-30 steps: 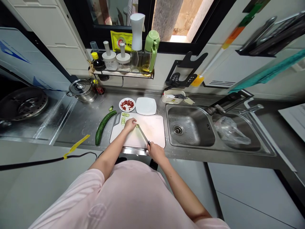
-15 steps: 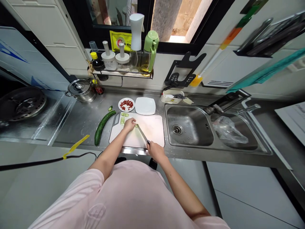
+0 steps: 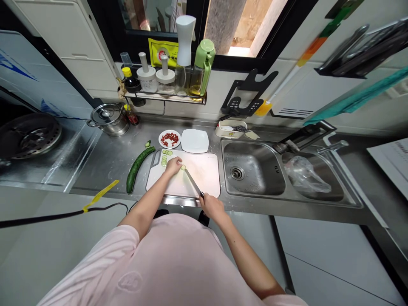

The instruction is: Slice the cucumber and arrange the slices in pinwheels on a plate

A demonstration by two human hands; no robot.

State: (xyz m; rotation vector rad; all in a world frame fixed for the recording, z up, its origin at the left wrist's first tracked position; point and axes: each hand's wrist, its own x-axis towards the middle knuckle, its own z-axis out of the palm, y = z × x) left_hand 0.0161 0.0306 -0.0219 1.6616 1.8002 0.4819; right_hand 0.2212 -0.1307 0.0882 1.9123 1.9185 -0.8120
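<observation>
My left hand (image 3: 174,166) is curled low on the white cutting board (image 3: 204,172), its fingers closed round a piece of cucumber (image 3: 183,167). Only the pale round end of that piece shows; the hand covers the rest. My right hand (image 3: 212,205) grips the dark handle of a knife (image 3: 193,182) at the board's front edge. The blade slants up and left, its tip close to the cucumber piece. Thin cucumber slices (image 3: 164,160) lie in short rows at the board's upper left. Left of the board rests a long green cucumber (image 3: 137,170).
Behind the board stand a small plate of chopped red pieces (image 3: 169,139) and a white square plate (image 3: 194,141). A double sink (image 3: 255,170) lies to the right, a lidded pot (image 3: 109,120) at the back left. Above runs a rack (image 3: 165,97) of bottles and jars.
My right hand has drawn the knife slightly right and towards me, so its tip is a little farther from my left hand. The cucumber's round end shows more plainly.
</observation>
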